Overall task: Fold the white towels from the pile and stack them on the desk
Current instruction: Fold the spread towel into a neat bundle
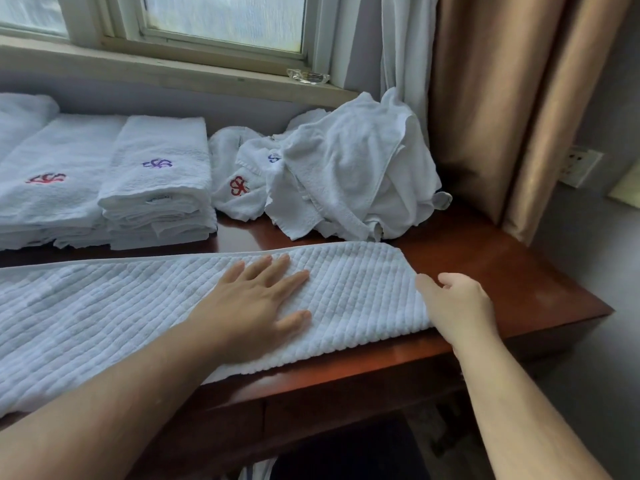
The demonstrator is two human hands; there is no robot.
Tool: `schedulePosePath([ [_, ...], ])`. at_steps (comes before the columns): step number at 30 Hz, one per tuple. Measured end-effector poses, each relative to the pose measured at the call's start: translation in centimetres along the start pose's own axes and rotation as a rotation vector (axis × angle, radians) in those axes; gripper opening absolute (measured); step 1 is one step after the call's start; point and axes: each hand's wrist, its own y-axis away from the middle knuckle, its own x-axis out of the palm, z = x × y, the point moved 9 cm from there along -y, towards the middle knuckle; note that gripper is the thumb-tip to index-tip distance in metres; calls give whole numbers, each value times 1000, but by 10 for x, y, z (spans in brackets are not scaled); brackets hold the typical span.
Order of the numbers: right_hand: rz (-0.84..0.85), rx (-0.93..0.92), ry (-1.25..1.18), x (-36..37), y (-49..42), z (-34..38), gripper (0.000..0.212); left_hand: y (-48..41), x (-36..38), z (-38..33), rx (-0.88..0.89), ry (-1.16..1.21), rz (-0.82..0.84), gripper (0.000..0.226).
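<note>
Desk (485, 271), towel (104, 317) under left hand (256, 303)

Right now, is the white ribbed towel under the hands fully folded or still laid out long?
Laid out long: the white ribbed towel stretches across the desk's front edge as one strip, left hand flat on it.

the reddish wooden desk (485, 268) bears folded towel stacks (156, 188), a crumpled pile (346, 174) and a ribbed towel (138, 313).

Window (221, 19) above sill; glass dish (308, 77) on sill; brown curtain (502, 109) right; wall socket (579, 165).
</note>
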Motion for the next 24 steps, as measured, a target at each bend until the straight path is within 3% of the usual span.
schedulePosePath([
  [5, 64, 123, -368, -5, 8, -5, 31, 5, -8, 0, -7, 37, -78, 79],
  [10, 122, 287, -570, -8, 2, -20, 35, 12, -14, 1, -20, 83, -138, 79],
  [17, 184, 380, -718, -9, 4, -22, 42, 11, -12, 2, -21, 81, -130, 77],
  [22, 326, 346, -523, 1, 11, -20, 40, 12, -13, 4, -10, 90, -171, 75],
  [24, 373, 299, -562, 6, 13, -13, 42, 13, -13, 3, -4, 93, -175, 74],
])
